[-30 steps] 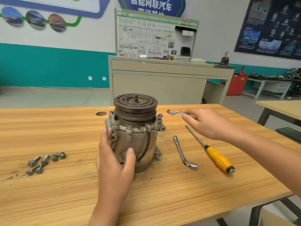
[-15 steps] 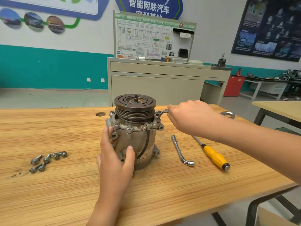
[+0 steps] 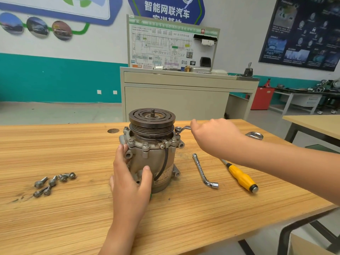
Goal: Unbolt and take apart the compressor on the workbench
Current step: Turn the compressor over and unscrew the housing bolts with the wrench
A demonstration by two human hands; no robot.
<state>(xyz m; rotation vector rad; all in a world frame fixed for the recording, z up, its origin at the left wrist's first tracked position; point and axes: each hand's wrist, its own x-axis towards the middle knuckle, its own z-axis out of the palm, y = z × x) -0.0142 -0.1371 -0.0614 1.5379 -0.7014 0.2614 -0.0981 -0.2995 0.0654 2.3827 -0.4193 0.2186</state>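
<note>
Our left hand wraps the upright compressor on the workbench; our right hand, just right of it, grips a wrench set over a flange bolt.

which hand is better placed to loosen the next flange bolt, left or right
Right, probably. The right hand holds the wrench, its ring end seated on a flange bolt; the left hand grips the compressor, bracing it.
</note>
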